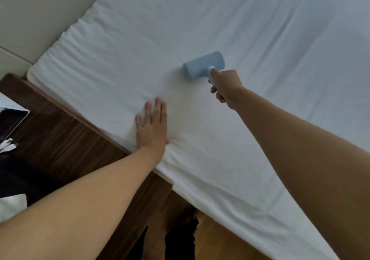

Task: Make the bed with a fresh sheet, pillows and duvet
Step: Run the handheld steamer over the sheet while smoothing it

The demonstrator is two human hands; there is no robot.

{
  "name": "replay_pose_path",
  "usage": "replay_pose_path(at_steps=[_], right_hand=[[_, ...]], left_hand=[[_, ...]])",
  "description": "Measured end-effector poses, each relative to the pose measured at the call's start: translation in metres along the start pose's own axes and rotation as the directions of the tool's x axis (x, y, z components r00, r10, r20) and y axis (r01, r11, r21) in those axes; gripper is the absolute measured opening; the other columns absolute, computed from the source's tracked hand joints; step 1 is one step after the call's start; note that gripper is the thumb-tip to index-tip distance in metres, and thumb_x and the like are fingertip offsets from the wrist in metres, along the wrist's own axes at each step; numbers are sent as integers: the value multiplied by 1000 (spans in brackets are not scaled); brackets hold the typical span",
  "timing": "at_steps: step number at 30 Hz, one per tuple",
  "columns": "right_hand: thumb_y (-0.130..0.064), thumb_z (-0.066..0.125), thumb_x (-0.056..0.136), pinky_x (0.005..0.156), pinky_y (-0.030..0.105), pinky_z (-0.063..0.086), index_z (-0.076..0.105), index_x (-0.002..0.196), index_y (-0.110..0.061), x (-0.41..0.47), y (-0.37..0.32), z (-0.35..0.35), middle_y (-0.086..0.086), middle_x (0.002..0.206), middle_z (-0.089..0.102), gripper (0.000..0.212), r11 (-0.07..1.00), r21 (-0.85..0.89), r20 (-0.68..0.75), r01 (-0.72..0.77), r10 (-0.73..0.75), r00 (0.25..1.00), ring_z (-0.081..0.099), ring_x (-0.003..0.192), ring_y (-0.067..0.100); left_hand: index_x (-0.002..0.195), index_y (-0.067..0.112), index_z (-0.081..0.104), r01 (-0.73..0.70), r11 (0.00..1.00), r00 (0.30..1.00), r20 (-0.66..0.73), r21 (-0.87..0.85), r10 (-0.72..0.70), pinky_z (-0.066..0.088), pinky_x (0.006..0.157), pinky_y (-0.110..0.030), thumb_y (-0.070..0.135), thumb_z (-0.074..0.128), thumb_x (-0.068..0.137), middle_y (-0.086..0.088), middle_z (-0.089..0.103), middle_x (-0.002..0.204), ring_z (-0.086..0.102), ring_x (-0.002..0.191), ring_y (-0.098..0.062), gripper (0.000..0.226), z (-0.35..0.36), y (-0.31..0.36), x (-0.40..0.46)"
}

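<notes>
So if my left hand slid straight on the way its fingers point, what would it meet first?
Only bare sheet for a long stretch; the blue brush sits off to the right of the left hand.

The sheet (200, 29) covers the mattress, filling the far and right of the scene. The left hand (153, 127) lies flat on the sheet near its near edge. Right of it and farther in, the right hand (225, 85) holds a lint brush (202, 65) whose head rests on the sheet. The wooden bedside surface (66, 139) lies left of the mattress, the headboard (40, 9) beyond at far left.
</notes>
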State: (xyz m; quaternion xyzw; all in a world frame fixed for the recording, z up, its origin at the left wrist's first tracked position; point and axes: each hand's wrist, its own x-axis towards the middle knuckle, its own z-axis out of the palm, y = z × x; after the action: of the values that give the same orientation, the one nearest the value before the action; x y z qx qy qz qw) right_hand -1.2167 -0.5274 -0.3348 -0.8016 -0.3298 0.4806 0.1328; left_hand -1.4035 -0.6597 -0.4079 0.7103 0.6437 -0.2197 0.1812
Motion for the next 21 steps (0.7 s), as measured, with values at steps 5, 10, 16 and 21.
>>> replay_pose_path(at_steps=[5,10,16,21], right_hand=[[-33,50,96,44,19,25,64,97,-9,-8,18,-31,5,65,52,28,991,-89,123,-100,111,986,35,43,15],[-35,53,97,45,17,20,67,96,-6,-51,104,-65,8,57,50,32,982,-33,135,-184,187,973,31,39,14],[-31,52,99,46,19,19,66,98,-5,-126,226,-102,10,58,48,29,942,18,116,-335,331,936,28,42,14],[-33,49,102,46,21,16,65,104,-5,-182,296,-108,11,57,46,32,878,125,100,-463,453,886,26,40,13]], left_hand=[[150,6,-29,-17,1000,1000,12,14,17,15,122,-52,49,69,85,-10,-34,158,-15,151,-34,125,0,-1,-1],[150,7,-30,-16,1000,1000,19,-9,17,17,122,-53,47,72,84,-10,-35,158,-16,151,-34,127,0,-2,0],[150,6,-29,-17,1000,999,27,13,17,16,122,-52,49,70,85,-10,-35,158,-16,151,-35,126,-3,0,-1],[150,6,-28,-16,1000,999,35,26,15,16,122,-52,49,69,85,-10,-33,159,-16,151,-35,125,-7,1,-3]])
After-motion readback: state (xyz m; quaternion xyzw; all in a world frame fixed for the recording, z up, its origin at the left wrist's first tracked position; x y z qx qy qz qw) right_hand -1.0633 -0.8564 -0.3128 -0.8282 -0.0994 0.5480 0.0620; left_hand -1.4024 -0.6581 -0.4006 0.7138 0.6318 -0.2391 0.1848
